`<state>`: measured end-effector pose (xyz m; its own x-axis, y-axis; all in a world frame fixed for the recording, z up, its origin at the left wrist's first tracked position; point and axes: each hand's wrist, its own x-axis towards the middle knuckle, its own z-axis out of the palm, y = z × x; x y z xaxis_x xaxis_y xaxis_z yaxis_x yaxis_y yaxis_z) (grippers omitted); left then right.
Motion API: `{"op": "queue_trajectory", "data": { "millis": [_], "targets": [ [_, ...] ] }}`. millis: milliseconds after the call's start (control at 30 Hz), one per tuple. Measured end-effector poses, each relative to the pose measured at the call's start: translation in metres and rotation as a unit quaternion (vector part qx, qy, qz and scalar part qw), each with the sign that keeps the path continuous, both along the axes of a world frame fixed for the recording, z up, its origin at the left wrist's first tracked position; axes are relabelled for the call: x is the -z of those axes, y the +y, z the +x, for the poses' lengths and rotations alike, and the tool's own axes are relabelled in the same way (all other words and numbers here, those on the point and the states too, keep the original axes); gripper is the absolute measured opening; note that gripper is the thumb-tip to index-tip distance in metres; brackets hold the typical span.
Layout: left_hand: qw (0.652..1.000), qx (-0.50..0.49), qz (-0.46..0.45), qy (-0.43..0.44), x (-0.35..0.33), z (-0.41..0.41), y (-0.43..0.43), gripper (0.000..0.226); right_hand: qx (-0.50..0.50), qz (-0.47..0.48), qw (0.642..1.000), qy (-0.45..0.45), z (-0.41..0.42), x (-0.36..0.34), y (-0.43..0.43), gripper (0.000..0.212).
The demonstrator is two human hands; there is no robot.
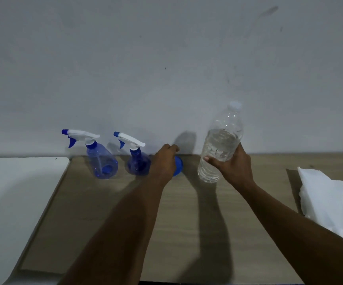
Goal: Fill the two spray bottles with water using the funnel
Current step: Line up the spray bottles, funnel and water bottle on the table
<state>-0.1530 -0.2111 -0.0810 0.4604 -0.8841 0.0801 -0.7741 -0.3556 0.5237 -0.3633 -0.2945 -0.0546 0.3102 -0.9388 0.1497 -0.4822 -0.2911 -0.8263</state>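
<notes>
Left hand (pixel 164 161) curls round the blue funnel (pixel 178 166) at the bench's (pixel 104 223) back edge, just right of the smaller spray bottle (pixel 138 163) and larger spray bottle (pixel 102 161). Right hand (pixel 234 166) grips the tilted water bottle (pixel 221 144) beside it.

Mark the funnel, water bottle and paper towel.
funnel (pixel 178 166): head view, exposed blue rim.
water bottle (pixel 222 140): head view, middle of the clear body.
paper towel (pixel 324 199): head view, middle of the white sheet.
</notes>
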Motion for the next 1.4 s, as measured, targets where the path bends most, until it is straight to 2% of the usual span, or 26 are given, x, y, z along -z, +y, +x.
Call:
{"op": "queue_trajectory", "data": {
  "millis": [267, 467, 633, 733, 900, 1067, 1267, 1400],
  "targets": [
    [0.997, 0.028, 0.063, -0.035, 0.017, 0.005, -0.011, 0.045, -0.015, 0.029, 0.998, -0.046, 0.013, 0.014, -0.020, 0.091],
    [0.997, 0.050, 0.033, -0.052, 0.010, 0.002, 0.003, 0.038, -0.047, 0.066, 0.997, -0.019, 0.016, 0.006, -0.025, 0.097],
    [0.994, 0.067, 0.016, -0.079, -0.005, -0.005, 0.021, 0.043, -0.035, 0.132, 0.990, -0.025, 0.000, -0.002, -0.011, 0.103],
    [0.996, 0.069, -0.001, -0.059, -0.013, -0.014, 0.036, 0.043, -0.019, 0.135, 0.990, 0.019, -0.014, -0.012, 0.006, 0.104],
    [0.994, 0.092, -0.039, -0.033, -0.013, -0.035, 0.063, 0.038, 0.043, 0.121, 0.990, 0.054, -0.048, -0.012, 0.053, 0.069],
    [0.987, 0.140, -0.074, 0.025, -0.004, -0.076, 0.076, 0.031, 0.136, 0.130, 0.980, 0.065, -0.126, 0.010, 0.108, 0.035],
    [0.979, 0.196, -0.018, 0.059, -0.010, -0.154, 0.067, 0.022, 0.297, 0.129, 0.942, 0.084, -0.241, 0.033, 0.129, 0.019],
    [0.979, 0.172, 0.018, 0.107, -0.015, -0.212, 0.037, 0.019, 0.327, 0.129, 0.933, 0.079, -0.299, 0.035, 0.099, 0.022]
  ]
}}
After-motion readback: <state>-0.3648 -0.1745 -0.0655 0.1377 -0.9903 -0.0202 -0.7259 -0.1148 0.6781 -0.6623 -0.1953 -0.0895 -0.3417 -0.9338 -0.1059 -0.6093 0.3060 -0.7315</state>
